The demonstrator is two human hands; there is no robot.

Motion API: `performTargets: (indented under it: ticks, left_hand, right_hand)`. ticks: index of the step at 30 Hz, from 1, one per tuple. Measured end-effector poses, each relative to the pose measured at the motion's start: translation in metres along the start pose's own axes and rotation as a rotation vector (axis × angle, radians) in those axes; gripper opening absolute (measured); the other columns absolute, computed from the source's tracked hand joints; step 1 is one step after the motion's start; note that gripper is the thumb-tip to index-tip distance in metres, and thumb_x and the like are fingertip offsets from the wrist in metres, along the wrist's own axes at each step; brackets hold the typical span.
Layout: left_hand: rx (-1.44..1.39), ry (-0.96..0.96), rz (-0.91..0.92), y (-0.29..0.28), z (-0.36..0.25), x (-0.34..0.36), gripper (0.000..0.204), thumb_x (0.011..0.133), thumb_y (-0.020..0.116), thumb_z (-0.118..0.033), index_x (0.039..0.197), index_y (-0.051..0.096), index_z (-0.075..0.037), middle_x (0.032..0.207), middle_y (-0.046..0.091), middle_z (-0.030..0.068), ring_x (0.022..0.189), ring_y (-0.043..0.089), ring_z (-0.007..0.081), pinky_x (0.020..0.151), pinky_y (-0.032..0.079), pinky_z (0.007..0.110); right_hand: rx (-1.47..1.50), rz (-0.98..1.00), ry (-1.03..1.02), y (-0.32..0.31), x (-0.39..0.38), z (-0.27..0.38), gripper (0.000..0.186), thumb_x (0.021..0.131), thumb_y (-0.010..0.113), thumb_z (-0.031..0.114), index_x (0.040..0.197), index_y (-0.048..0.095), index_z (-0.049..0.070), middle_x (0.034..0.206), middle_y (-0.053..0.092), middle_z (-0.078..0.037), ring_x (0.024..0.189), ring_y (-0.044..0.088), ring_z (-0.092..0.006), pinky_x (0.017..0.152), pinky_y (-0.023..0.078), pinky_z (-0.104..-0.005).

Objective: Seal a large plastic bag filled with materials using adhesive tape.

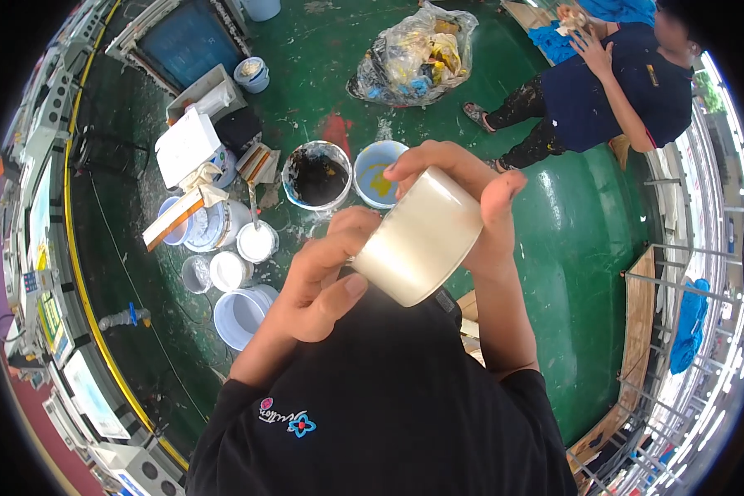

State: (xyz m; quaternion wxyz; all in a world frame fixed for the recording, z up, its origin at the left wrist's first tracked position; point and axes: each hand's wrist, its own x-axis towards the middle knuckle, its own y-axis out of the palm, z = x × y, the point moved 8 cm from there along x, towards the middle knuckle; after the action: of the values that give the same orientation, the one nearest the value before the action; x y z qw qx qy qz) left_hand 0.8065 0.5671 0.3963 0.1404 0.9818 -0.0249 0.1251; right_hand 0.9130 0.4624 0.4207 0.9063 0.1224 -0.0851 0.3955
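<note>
A wide roll of clear packing tape (422,236) is held up in front of my chest, tilted, its glossy outer face toward me. My right hand (492,211) grips it from the far right side, the thumb at its right edge and the fingers over its top rim. At the roll's lower left edge, my left hand (318,285) has its fingers curled and its thumb close beside them, touching the roll. Whether a loose tape end lies between those left fingertips is too small to tell.
On the green floor stand a bucket of dark paint (317,175), a blue bucket with yellow residue (378,169) and several pale tubs (246,317). Farther off lies a clear rubbish bag (417,58). Another person (612,91) stands at the far right, near metal racks (649,306).
</note>
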Motion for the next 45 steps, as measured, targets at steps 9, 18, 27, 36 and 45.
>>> performTargets:
  ticks: [9, 18, 27, 36, 45]
  left_hand:
    - [-0.063, -0.241, 0.032, -0.007, 0.004, -0.017, 0.040, 0.080, 0.054, -0.017, 0.112, 0.061, 0.007, 0.119, 0.060, 0.0175, 0.114, 0.050, 0.0304, 0.102, 0.036, 0.041]
    - [-0.113, -0.084, 0.067, -0.013, -0.004, -0.028, 0.048, 0.076, 0.054, -0.011, 0.122, 0.061, 0.002, 0.112, 0.067, 0.0160, 0.114, 0.052, 0.0296, 0.103, 0.033, 0.046]
    - [-0.071, -0.158, 0.085, -0.001, -0.001, -0.027, 0.043, 0.078, 0.059, -0.016, 0.116, 0.062, 0.003, 0.111, 0.063, 0.0171, 0.111, 0.051, 0.0303, 0.101, 0.035, 0.044]
    - [-0.002, -0.247, 0.090, 0.014, 0.001, -0.031, 0.042, 0.078, 0.062, -0.024, 0.105, 0.062, 0.007, 0.109, 0.062, 0.0174, 0.107, 0.051, 0.0287, 0.099, 0.037, 0.042]
    - [-0.078, -0.119, 0.049, 0.024, -0.008, -0.039, 0.035, 0.074, 0.061, -0.018, 0.102, 0.065, 0.003, 0.104, 0.062, 0.0131, 0.104, 0.050, 0.0255, 0.098, 0.034, 0.038]
  right_hand:
    - [-0.314, 0.152, -0.140, 0.032, 0.000, 0.021, 0.103, 0.094, 0.013, 0.078, 0.114, 0.069, -0.006, 0.095, 0.060, -0.011, 0.082, 0.057, -0.0188, 0.070, 0.045, -0.0316]
    - [0.190, -0.098, 0.159, 0.030, -0.006, -0.028, 0.099, 0.095, 0.007, 0.077, 0.111, 0.059, -0.006, 0.104, 0.065, -0.015, 0.089, 0.063, -0.0202, 0.083, 0.050, -0.0331]
    - [-0.150, -0.124, 0.031, 0.023, -0.021, 0.005, 0.080, 0.105, 0.011, 0.050, 0.089, 0.068, -0.005, 0.086, 0.065, -0.014, 0.075, 0.059, -0.0203, 0.069, 0.046, -0.0316]
    - [-0.554, 0.060, -0.231, 0.034, -0.045, 0.037, 0.087, 0.104, 0.010, 0.053, 0.098, 0.072, -0.007, 0.091, 0.065, -0.015, 0.076, 0.057, -0.0197, 0.068, 0.044, -0.0315]
    - [0.183, -0.241, 0.157, 0.016, -0.062, -0.008, 0.082, 0.103, 0.016, 0.064, 0.101, 0.063, -0.004, 0.095, 0.066, -0.013, 0.084, 0.064, -0.0189, 0.075, 0.050, -0.0295]
